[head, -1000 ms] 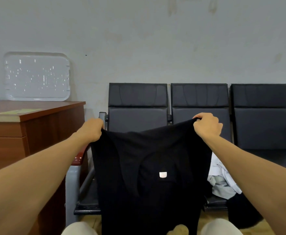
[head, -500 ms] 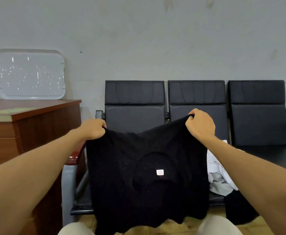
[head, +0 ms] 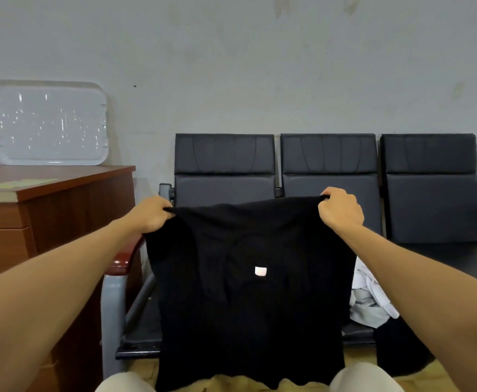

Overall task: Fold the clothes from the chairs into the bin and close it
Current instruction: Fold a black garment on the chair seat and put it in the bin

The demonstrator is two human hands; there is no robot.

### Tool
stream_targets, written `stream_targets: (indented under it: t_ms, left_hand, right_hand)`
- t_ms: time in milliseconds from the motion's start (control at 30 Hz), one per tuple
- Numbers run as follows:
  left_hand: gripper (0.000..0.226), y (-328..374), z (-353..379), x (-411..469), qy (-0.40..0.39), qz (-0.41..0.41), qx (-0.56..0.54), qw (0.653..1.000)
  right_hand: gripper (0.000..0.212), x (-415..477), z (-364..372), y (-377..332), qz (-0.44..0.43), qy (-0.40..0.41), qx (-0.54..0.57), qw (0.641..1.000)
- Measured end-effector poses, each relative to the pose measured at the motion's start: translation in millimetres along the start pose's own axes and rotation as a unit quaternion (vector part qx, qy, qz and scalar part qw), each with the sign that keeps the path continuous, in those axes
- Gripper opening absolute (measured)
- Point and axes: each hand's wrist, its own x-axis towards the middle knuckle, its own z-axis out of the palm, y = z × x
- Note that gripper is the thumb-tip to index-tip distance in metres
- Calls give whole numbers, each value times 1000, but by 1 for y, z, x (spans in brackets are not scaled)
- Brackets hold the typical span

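Note:
A black garment (head: 248, 292) with a small pale label hangs in the air in front of the black chairs (head: 327, 182). My left hand (head: 152, 215) grips its upper left corner and my right hand (head: 340, 212) grips its upper right corner, stretching the top edge flat between them. The lower hem reaches down to my knees. A white and pale green heap of clothes (head: 370, 301) lies on the middle seat, partly hidden by my right arm. Another dark cloth (head: 398, 349) hangs off the seat's front. No bin is in view.
A clear plastic lid (head: 47, 123) leans against the wall on top of a brown wooden cabinet (head: 56, 210) at the left. The chair row has a grey metal frame with a red-brown armrest (head: 124, 258). The right seat (head: 457, 253) holds nothing.
Both hands have pulled apart, so the sagging top edge of the black garment is now taut and level. The garment hangs flatter, with its hem a little higher.

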Motion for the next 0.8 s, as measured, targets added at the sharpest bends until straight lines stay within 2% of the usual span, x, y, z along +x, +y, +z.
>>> stream_targets:
  t_ms: [67,167,267,367,433,500,633,700,800]
  left_hand:
    - [20,1,-1,2,-12,5,21,1000]
    - [16,3,0,3,-43,38,27,998]
    - [11,5,-1,3,-98,66,-30,993]
    - [17,3,-5,-1,-197,41,-101,974]
    - [24,-2,-6,-1,-214,3,-121,969]
    - [29,-8,-5,2,-202,-33,-108,973]
    - [23,-22,4,4,-129,-47,60,989]
    - [23,-28,9,6,-81,-54,74,993]
    - [23,-26,16,6,-60,-71,42,995]
  right_hand:
    - [38,-1,2,0,-3,-5,-28,1000]
    - [37,-2,5,-1,-7,-26,-11,1000]
    - [31,-3,5,0,-42,-85,-7,995]
    - [21,-2,7,-2,-103,-161,-69,979]
    - [26,-3,11,-4,-128,-175,-83,973]
    - [34,-2,15,-4,-145,-183,-91,968]
    - [20,2,24,0,-206,-140,-131,960]
    - [24,2,25,1,-221,-94,-134,961]
    - [29,-3,27,7,-243,-92,-274,926]
